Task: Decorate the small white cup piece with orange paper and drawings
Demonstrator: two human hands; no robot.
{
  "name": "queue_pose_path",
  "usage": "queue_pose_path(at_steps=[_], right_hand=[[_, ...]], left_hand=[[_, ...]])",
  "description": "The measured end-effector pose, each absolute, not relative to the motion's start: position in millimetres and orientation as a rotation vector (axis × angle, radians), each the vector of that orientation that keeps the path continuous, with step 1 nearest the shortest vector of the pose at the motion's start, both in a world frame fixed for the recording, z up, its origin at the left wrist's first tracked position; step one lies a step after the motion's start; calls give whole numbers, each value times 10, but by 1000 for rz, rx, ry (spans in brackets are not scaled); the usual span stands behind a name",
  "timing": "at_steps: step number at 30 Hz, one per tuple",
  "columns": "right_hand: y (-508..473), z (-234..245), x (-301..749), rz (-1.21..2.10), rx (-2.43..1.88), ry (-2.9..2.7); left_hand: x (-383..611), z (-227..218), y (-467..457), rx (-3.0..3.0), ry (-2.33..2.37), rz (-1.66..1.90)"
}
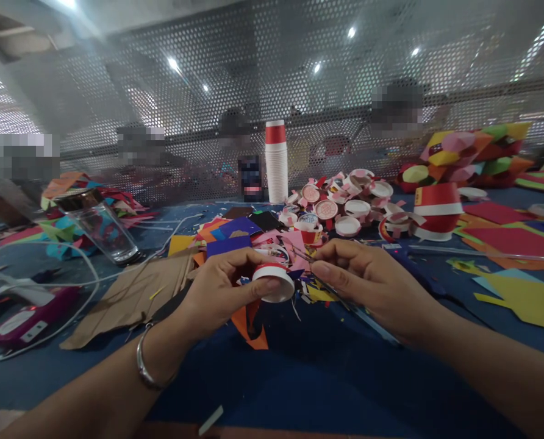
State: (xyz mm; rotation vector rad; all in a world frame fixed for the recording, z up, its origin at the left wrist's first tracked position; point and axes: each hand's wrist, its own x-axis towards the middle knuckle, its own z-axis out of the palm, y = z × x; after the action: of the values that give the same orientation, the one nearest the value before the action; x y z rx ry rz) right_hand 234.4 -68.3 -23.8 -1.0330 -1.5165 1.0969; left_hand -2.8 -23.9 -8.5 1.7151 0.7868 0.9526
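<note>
My left hand [224, 289] pinches the cut-off bottom of a paper cup [276, 286], white with a red edge, tilted with its round base toward me. To its right, my right hand [358, 277] is closed on a slim pointed metal tool [303, 252]; fingers cover most of it, so its kind is unclear. The tool's tip is near pink paper [294, 244] just behind the cup bottom. Orange paper [251, 326] and small coloured scraps lie below and between my hands.
A heap of cut cup bottoms [347, 225] lies ahead, beside a tall stack of paper cups [277, 171]. At right are a red-and-white cup [438, 210] and coloured paper [523, 299]. At left are cardboard [130, 292], a glass bottle [102, 228] and a purple power strip [29, 320] with cable.
</note>
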Motion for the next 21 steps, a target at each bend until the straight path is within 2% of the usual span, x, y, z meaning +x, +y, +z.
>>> queue_pose_path(at_steps=[11,21], right_hand=[[-686,-268,2346,1224,-1039,-1334],[-684,-267,2293,1320,-961,-1364]], left_hand=[[8,-96,-247,1435,803,965],[40,-114,-297,1889,907,854]])
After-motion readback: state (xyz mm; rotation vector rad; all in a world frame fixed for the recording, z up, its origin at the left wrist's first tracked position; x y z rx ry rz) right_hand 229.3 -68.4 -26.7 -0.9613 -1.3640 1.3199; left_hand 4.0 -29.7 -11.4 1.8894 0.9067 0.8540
